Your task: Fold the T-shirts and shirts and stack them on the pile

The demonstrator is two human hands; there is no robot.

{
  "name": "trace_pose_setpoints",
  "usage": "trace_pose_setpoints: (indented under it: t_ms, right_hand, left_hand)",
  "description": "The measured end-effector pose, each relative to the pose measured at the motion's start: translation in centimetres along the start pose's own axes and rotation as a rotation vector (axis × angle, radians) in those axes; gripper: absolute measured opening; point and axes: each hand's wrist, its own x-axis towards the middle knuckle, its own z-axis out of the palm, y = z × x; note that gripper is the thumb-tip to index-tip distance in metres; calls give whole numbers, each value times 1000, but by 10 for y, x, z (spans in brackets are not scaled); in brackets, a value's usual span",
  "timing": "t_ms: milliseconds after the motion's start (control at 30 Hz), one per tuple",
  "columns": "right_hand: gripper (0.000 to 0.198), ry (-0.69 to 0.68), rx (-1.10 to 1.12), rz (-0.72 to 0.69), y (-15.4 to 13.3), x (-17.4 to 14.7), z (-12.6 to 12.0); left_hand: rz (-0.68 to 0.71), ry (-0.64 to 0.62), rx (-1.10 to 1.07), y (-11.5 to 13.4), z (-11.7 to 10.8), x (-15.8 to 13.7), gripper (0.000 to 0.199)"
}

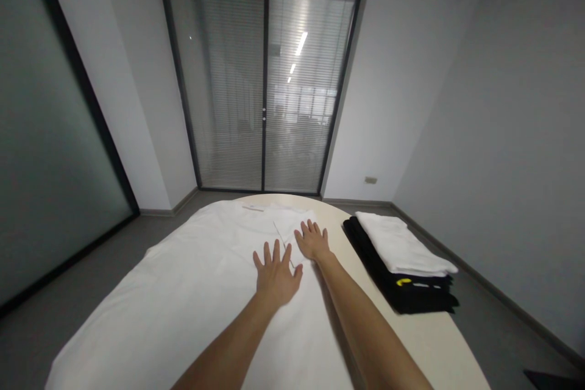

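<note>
A white T-shirt (192, 292) lies spread over the table, its left side reaching the table's edge. My left hand (276, 277) rests flat on the shirt with the fingers spread. Farther forward and to the right, my right hand (313, 241) lies flat near the shirt's right edge, fingers apart. A thin dark line, perhaps a seam or fold edge, runs across the cloth between the two hands. Near the far edge of the shirt a small collar label (253, 208) shows. Neither hand grips anything.
On the right of the pale rounded table (439, 341) stands a stack of folded clothes: a white folded garment (402, 244) on top of black folded garments (411, 298), one with a yellow mark. Beyond the table is a glass door with blinds (265, 85).
</note>
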Motion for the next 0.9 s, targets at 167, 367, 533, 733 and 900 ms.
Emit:
trace_pose_setpoints:
  t_ms: [167,367,533,733,900]
  right_hand:
    - [54,134,-14,-26,-10,-13,-5]
    - [59,72,1,-23,-17,-34,3]
    - [72,-11,34,36,-3,-26,0]
    - [72,5,12,30,32,-6,-3]
    - [74,-3,-1,60,37,-1,-6]
  left_hand:
    - [-21,-34,5,4,3,6,72]
    - [-3,-121,-28,7,-11,8,77]
    - [149,-228,-62,-20,-41,-1,70]
    - [71,-81,68,-42,-35,-33,66]
    - [22,-70,71,-32,-21,-48,67]
